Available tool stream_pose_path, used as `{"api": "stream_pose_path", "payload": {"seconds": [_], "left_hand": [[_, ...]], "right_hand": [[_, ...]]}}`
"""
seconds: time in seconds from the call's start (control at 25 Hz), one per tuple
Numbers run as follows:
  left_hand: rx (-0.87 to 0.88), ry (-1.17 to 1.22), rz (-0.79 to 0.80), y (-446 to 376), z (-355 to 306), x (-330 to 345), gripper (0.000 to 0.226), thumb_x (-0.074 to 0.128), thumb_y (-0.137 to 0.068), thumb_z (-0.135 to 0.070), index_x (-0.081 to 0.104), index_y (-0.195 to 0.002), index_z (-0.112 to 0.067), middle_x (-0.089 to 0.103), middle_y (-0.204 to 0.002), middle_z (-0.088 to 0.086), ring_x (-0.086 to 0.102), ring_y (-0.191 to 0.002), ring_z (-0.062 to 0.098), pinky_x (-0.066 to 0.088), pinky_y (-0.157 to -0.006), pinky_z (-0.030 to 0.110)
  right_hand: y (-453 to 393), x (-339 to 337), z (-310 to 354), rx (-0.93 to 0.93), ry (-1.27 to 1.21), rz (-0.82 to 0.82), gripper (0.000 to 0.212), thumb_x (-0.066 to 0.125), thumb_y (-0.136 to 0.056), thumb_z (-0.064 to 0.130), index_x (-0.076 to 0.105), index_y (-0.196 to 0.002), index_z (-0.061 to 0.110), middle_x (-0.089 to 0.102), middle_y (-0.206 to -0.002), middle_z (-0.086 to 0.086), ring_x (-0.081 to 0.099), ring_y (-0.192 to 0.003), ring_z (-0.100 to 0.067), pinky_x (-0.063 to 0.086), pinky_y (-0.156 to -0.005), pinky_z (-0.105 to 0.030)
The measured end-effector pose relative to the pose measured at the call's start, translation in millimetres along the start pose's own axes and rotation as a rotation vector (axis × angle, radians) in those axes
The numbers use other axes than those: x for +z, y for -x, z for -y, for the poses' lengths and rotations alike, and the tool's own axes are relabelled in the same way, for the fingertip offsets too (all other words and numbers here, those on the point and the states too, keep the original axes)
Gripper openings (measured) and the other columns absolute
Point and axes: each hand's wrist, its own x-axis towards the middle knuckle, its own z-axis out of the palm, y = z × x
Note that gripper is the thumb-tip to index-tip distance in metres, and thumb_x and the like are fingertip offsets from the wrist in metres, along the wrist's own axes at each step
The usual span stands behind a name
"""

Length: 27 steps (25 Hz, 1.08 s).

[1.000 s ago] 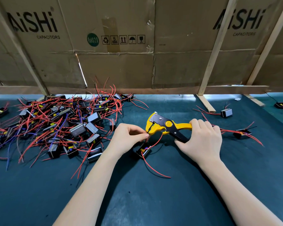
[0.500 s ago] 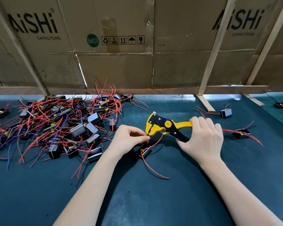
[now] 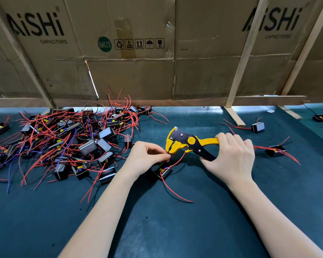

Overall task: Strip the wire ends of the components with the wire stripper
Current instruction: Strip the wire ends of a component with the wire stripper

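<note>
While the right hand (image 3: 231, 157) curls round the two handles of the yellow and black wire stripper (image 3: 186, 143), its palm turned down and forearm running in from the lower right, the left hand (image 3: 147, 157) reaches in from the lower left and pinches a thin wire end between thumb and forefinger, right at the stripper's head. The stripper is lifted just above the dark tabletop (image 3: 175, 229), head pointing left, handles spread in a narrow V under the right hand's fingers. Just below the left hand's fingertips lies one small black component (image 3: 162, 170) with red wires (image 3: 173, 190) trailing toward the viewer and one looping up toward the tool (whether the pinched wire is already inside the cutting slot cannot be told). To the left sits one large tangled pile of components (image 3: 67, 144), too many to count, with red and a few blue wires. To the right, well apart, three more components lie singly: one (image 3: 257, 127) near a wooden strut, one (image 3: 275, 150) beyond the right hand, one (image 3: 320, 117) at the far edge.
</note>
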Motion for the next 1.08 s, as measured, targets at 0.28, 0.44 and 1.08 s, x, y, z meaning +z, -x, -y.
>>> {"api": "stream_pose_path", "payload": {"seconds": [0.28, 0.44, 1.08], "left_hand": [[0.033, -0.009, 0.050, -2, 3, -4, 0.008, 0.080, -0.077, -0.009, 0.078, -0.072, -0.014, 0.075, -0.071, 0.001, 0.066, -0.065, 0.007, 0.049, -0.067, 0.015], [0.052, -0.014, 0.078, -1, 3, -7, 0.008, 0.080, -0.078, -0.008, 0.078, -0.073, -0.013, 0.075, -0.070, -0.001, 0.066, -0.063, 0.004, 0.047, -0.064, 0.011], [0.052, 0.008, 0.127, 1, 0, -11, 0.006, 0.080, -0.078, -0.008, 0.078, -0.075, -0.013, 0.076, -0.076, 0.004, 0.070, -0.070, 0.009, 0.051, -0.069, 0.015]], "right_hand": [[0, -1, 0, -0.003, -0.005, -0.001, 0.053, 0.080, -0.053, 0.050, 0.058, -0.077, 0.008, 0.052, -0.065, -0.005, 0.050, -0.061, -0.030, 0.031, -0.063, -0.037], [0, -1, 1, 0.001, -0.033, -0.006, 0.051, 0.068, -0.056, 0.053, 0.057, -0.076, 0.008, 0.052, -0.064, -0.005, 0.049, -0.060, -0.030, 0.030, -0.063, -0.037], [3, 0, 2, 0.046, -0.107, 0.024, 0.051, 0.090, -0.040, 0.033, 0.046, -0.049, 0.009, 0.043, -0.041, -0.003, 0.042, -0.036, -0.028, 0.030, -0.048, -0.024]]}}
